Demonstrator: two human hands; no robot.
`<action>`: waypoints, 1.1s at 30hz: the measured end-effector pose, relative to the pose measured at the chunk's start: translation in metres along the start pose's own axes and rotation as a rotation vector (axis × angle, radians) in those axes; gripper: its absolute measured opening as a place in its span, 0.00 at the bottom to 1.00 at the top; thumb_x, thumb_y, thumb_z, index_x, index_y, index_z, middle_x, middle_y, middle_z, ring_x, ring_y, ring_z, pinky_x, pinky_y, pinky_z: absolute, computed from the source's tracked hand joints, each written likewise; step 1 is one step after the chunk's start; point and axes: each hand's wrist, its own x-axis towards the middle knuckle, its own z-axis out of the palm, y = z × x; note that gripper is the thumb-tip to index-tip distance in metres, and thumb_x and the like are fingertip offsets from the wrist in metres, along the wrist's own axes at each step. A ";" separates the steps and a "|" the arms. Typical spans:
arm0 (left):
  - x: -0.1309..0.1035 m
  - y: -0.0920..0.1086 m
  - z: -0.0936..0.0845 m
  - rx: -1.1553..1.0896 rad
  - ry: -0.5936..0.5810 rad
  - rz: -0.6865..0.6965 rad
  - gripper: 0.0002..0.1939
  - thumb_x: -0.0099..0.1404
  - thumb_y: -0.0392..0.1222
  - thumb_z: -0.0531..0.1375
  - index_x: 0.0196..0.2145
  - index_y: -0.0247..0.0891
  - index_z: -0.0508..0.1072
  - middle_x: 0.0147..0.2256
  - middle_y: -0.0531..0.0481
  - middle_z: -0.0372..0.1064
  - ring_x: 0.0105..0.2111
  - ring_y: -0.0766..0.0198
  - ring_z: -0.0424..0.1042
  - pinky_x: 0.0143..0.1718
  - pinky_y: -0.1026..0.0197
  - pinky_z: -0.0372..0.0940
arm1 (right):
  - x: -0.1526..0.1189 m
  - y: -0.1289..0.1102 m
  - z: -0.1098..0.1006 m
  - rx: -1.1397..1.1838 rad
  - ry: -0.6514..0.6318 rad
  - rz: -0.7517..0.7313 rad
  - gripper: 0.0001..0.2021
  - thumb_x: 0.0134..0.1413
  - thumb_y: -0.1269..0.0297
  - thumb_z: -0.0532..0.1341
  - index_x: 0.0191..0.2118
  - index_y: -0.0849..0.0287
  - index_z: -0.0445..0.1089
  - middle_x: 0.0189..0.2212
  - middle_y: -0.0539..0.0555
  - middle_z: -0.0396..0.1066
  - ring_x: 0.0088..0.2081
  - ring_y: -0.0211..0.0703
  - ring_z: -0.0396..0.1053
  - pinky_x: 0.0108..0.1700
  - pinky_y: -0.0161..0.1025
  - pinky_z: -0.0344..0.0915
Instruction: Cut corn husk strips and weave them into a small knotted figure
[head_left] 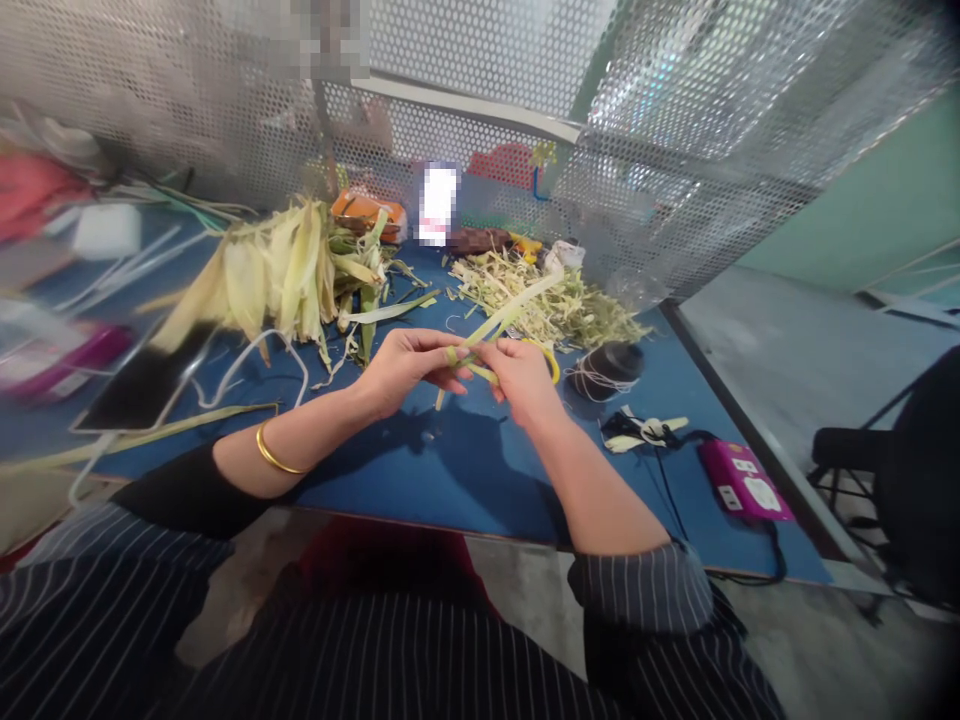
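Over the middle of the blue table, a pale green strip of corn husk (517,302) is held between both hands. My left hand (409,368) pinches it between thumb and fingers, where it bends or loops; the exact shape is partly hidden. Close beside it, my right hand (517,375) is also closed on the strip, fingers near the left fingertips. One long end of the strip slants up and to the right, and a short end hangs below the fingers. A yellow ring-shaped thing (555,362) shows just behind my right hand.
A heap of corn husks (289,270) lies at left, shredded husk strips (551,300) at back right. A black thread spool (606,370), a small husk piece (645,430) and a magenta box (745,480) stand right. A perforated metal screen (465,120) closes the back.
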 end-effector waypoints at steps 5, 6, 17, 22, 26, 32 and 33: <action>0.002 0.001 -0.003 -0.070 0.055 -0.096 0.09 0.56 0.41 0.64 0.34 0.33 0.77 0.27 0.46 0.76 0.22 0.66 0.74 0.31 0.63 0.70 | -0.003 -0.005 -0.003 0.081 -0.070 0.003 0.15 0.48 0.52 0.63 0.24 0.59 0.64 0.14 0.46 0.66 0.13 0.32 0.62 0.16 0.30 0.56; 0.004 0.002 -0.005 -0.105 0.088 -0.125 0.08 0.56 0.40 0.63 0.33 0.33 0.77 0.27 0.47 0.76 0.22 0.67 0.74 0.30 0.64 0.69 | -0.004 -0.007 -0.005 0.100 -0.101 -0.044 0.13 0.49 0.53 0.62 0.28 0.59 0.65 0.19 0.48 0.70 0.15 0.33 0.66 0.18 0.30 0.59; 0.007 0.006 -0.014 -0.134 0.115 -0.185 0.09 0.55 0.41 0.64 0.32 0.33 0.76 0.26 0.48 0.75 0.20 0.69 0.72 0.26 0.66 0.68 | -0.008 -0.013 -0.026 -0.153 -0.343 -0.575 0.08 0.56 0.64 0.60 0.39 0.51 0.76 0.35 0.50 0.75 0.34 0.38 0.73 0.40 0.43 0.71; 0.000 0.010 -0.003 -0.021 0.031 -0.137 0.08 0.54 0.41 0.65 0.30 0.33 0.77 0.24 0.48 0.74 0.19 0.67 0.72 0.25 0.65 0.68 | -0.007 -0.017 -0.018 -0.448 0.109 -0.953 0.04 0.54 0.62 0.62 0.33 0.51 0.75 0.42 0.53 0.72 0.48 0.47 0.67 0.51 0.51 0.63; -0.006 0.013 0.004 0.093 -0.055 -0.143 0.07 0.54 0.39 0.64 0.29 0.32 0.77 0.23 0.47 0.74 0.19 0.65 0.72 0.25 0.64 0.68 | -0.009 -0.017 -0.013 -0.544 0.046 -0.939 0.07 0.60 0.64 0.56 0.32 0.54 0.70 0.34 0.51 0.72 0.40 0.43 0.69 0.48 0.45 0.62; -0.003 0.015 -0.002 0.092 -0.124 -0.199 0.10 0.56 0.42 0.64 0.34 0.32 0.76 0.28 0.45 0.76 0.22 0.64 0.75 0.28 0.62 0.70 | -0.013 -0.008 -0.003 -0.479 0.070 -0.696 0.13 0.61 0.60 0.53 0.27 0.57 0.63 0.21 0.48 0.61 0.24 0.34 0.60 0.29 0.34 0.57; -0.002 0.014 -0.003 0.083 -0.118 -0.218 0.11 0.55 0.43 0.65 0.34 0.33 0.75 0.29 0.44 0.77 0.22 0.64 0.75 0.28 0.62 0.70 | -0.014 -0.007 -0.001 -0.451 0.076 -0.664 0.13 0.61 0.60 0.54 0.26 0.57 0.61 0.20 0.47 0.59 0.23 0.34 0.58 0.28 0.33 0.55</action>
